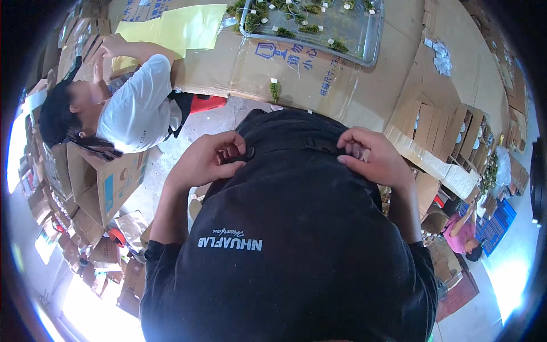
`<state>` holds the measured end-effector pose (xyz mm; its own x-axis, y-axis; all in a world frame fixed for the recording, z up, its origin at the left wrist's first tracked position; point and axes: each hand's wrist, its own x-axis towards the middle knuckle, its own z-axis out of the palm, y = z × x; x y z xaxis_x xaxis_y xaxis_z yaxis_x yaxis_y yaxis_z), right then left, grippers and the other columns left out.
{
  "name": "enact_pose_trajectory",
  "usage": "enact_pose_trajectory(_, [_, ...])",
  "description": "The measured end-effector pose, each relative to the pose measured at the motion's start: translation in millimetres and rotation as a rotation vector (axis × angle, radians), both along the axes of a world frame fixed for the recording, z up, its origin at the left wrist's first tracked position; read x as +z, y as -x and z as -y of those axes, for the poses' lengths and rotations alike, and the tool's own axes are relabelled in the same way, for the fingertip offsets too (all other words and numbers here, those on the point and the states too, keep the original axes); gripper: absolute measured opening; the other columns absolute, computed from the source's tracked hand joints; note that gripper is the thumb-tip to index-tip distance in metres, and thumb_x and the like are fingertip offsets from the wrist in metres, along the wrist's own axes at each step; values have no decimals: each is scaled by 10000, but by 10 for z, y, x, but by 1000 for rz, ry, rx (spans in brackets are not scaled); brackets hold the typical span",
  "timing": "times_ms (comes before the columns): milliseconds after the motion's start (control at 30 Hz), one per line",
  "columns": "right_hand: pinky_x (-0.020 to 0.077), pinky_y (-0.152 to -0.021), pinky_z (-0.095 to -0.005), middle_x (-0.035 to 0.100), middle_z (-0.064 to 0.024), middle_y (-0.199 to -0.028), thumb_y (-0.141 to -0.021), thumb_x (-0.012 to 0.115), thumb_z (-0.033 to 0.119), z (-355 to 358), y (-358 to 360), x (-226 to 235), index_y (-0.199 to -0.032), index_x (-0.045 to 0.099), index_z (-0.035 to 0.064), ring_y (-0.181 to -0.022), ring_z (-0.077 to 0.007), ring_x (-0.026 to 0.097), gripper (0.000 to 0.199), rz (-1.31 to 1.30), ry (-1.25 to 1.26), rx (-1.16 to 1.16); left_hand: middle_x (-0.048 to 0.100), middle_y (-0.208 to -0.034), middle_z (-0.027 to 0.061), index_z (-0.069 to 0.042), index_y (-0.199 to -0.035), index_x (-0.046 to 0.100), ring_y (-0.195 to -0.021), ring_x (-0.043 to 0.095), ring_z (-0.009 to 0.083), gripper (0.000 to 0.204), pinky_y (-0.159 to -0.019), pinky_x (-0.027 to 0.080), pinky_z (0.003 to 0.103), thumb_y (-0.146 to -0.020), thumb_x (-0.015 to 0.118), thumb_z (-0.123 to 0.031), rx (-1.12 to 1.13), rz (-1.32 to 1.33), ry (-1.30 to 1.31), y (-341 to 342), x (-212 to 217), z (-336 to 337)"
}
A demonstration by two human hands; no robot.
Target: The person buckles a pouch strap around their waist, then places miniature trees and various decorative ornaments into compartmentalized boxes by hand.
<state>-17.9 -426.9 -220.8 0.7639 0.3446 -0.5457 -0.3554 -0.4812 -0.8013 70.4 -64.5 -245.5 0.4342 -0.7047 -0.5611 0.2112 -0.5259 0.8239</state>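
Note:
My left hand is at the left side of my waist, its fingers curled and closed against my black clothing. At the other side my right hand is closed in the same way, thumb and fingers drawn together at the cloth. The exact bit of fabric between the fingertips is partly hidden. Beyond my waist, a small green moss-like sprig with a white tag lies at the near edge of the cardboard-covered table. Neither hand touches it.
A clear plastic tray of tagged green sprigs stands on the table. Yellow sheets lie at the far left, near a co-worker in a white shirt. A divided cardboard box stands right; a person in pink is farther off.

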Motion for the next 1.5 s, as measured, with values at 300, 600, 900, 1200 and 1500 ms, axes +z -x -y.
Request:
enact_pose_trajectory(300, [472, -750, -393, 599, -184, -918, -989, 519, 129, -336, 199, -183, -1012, 578, -10, -849, -377, 590, 152, 377, 136, -1, 649, -799, 98, -28, -933, 586, -718, 668, 194, 122, -656, 511, 326, -933, 662, -123, 116, 297, 15, 191, -52, 331])
enact_pose_trajectory(600, [488, -677, -392, 624, -179, -776, -993, 596, 213, -404, 110, -67, -925, 579, -4, -741, -306, 646, 229, 92, -72, -197, 588, -795, -16, 4, -939, 594, -735, 550, 14, 98, -626, 460, 205, -956, 664, -64, 312, 97, 245, 293, -68, 311])
enact_pose_trajectory(900, [497, -657, -361, 625, -149, -802, -937, 668, 181, -586, -102, -93, -989, 608, 24, -715, -299, 635, 176, 545, 231, -113, 649, -924, 41, 9, -1068, 637, -897, 604, 97, 324, -851, 477, 266, -1045, 518, -291, 403, -352, 332, 166, -18, 616])
enact_pose_trajectory(1200, [501, -690, -448, 613, -141, -793, -887, 703, 262, -603, -140, -166, -913, 577, 66, -784, -359, 629, 234, 746, 250, -19, 700, -1030, 53, 22, -1133, 669, -907, 622, 98, 361, -881, 483, 245, -1036, 540, -301, 189, -625, 381, -13, -222, 630])
enact_pose_trajectory(1500, [505, -684, -396, 653, -128, -834, -838, 764, 211, -438, -108, -61, -995, 659, 27, -761, -299, 645, 264, 621, 119, 60, 595, -766, 15, -25, -920, 659, -712, 523, 66, 213, -639, 432, 262, -953, 677, -235, -33, 80, 88, -110, 91, 434])
